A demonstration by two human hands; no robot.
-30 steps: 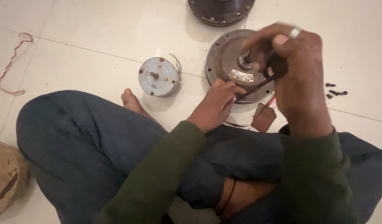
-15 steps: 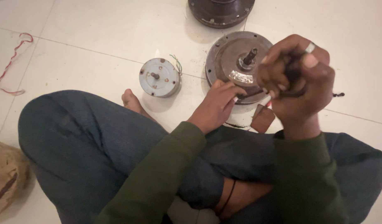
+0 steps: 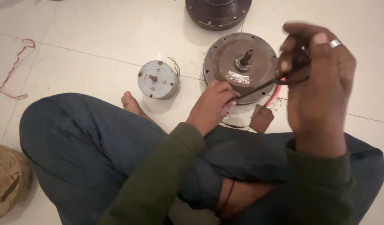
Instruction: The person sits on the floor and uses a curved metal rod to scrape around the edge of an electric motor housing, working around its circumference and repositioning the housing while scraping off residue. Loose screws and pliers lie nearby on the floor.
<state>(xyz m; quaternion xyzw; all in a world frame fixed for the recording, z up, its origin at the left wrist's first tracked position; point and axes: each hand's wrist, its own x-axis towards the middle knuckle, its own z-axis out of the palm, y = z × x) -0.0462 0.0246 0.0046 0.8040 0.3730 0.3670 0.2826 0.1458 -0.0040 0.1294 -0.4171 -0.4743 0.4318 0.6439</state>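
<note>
On the white tiled floor (image 3: 96,37), the left hand (image 3: 210,106) should brace the brown motor housing (image 3: 225,62) firmly while the right hand (image 3: 315,87), clamped on a dark tool (image 3: 263,84), levers gently at its rim.

Left hand (image 3: 210,104) steadies motor housing (image 3: 241,66), right hand (image 3: 315,79) raised

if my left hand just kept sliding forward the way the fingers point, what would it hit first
Most likely the brown round motor housing. The left hand lies on the floor with its fingertips already at that housing's near edge, beside the thin dark tool shaft. Whether they touch the housing or stop just short is hard to tell.
</note>
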